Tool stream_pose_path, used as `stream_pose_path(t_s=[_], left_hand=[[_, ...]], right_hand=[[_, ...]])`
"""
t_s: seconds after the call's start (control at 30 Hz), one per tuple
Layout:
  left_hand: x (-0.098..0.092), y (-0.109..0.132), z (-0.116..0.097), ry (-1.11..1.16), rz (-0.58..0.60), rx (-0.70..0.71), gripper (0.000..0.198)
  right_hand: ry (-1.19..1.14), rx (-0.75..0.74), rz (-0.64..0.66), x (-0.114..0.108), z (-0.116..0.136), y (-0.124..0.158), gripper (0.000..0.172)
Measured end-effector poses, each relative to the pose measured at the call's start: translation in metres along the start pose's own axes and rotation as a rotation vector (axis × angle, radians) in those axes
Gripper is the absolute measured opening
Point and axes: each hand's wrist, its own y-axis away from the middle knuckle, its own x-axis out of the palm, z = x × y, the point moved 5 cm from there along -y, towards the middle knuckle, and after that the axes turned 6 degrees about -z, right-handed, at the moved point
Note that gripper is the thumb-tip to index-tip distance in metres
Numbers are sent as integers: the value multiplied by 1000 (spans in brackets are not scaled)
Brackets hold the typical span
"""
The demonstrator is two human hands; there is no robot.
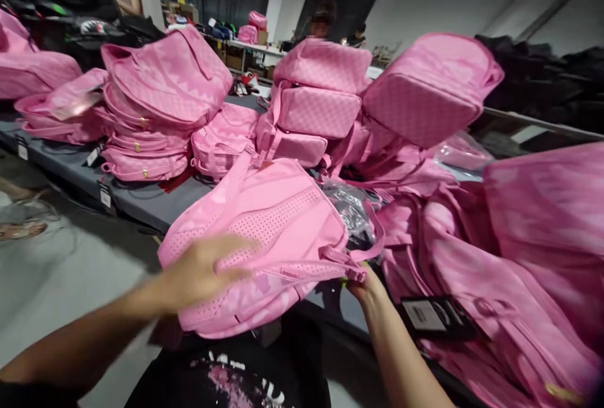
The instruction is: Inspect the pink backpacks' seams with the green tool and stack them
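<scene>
A pink backpack (283, 206) lies tilted in front of me at the table's edge, its padded, dotted back panel and shoulder straps facing up. Over the lower left of that panel is my left hand (212, 266), smeared by motion, so its grip is unclear. My right hand (362, 283) holds the backpack's right end by a strap buckle, with most of its fingers hidden behind the bag. A small yellow-green spot shows beside those fingers. Just beyond the bag lies crumpled clear plastic (352, 209).
Pink backpacks stand stacked along the grey table (136, 203), including a left stack (165, 80) and a middle stack (321, 109). More pink bags (509, 269) crowd my right, one with a black tag (436, 317). Black bags (542, 74) and several people are farther back.
</scene>
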Motion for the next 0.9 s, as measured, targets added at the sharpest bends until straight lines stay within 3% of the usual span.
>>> stream_pose_path(t_s=[0.07,0.1,0.13,0.2,0.23,0.27,0.33,0.37,0.4,0.43,0.5,0.6,0.67,0.73,0.8,0.87,0.9], left_hand=[[-43,-22,56,-199,-268,-226,80],[-55,-27,89,-221,-304,-410,98],[-59,-27,120,-167,-280,-595,105],[-51,-21,155,-102,-196,-677,99],[-40,-14,163,-75,-166,-687,94],[-27,-5,165,-68,-161,-682,90],[3,21,159,-88,-220,-706,83],[19,35,152,-110,-271,-731,80],[36,50,146,-135,-327,-760,76],[51,66,139,-155,-375,-790,73],[79,93,130,-171,-436,-833,68],[105,119,130,-162,-429,-843,59],[110,124,136,-162,-358,-819,53],[100,123,140,-177,-254,-785,48],[75,118,135,-209,-124,-767,44],[47,104,111,-304,115,-712,34],[42,94,91,-403,365,-626,31]], right_hand=[[53,-3,-122,-32,0,20,15],[93,-19,-191,-45,2,32,21],[155,-64,-270,-56,5,45,30],[383,-291,-420,-56,17,78,46],[556,-464,-460,-42,25,97,50],[747,-656,-436,-17,31,114,49],[1141,-909,-169,48,26,141,42],[1342,-884,11,76,16,146,40],[1489,-793,107,94,8,146,34],[1553,-720,115,103,4,144,27],[1612,-565,-3,93,6,130,18],[1592,-414,-237,39,17,103,28],[1530,-372,-252,7,19,87,35],[1447,-373,-212,-9,15,78,32],[1373,-394,-211,-11,12,78,29],[1321,-425,-238,-6,14,86,27],[1306,-458,-246,0,19,93,27]])
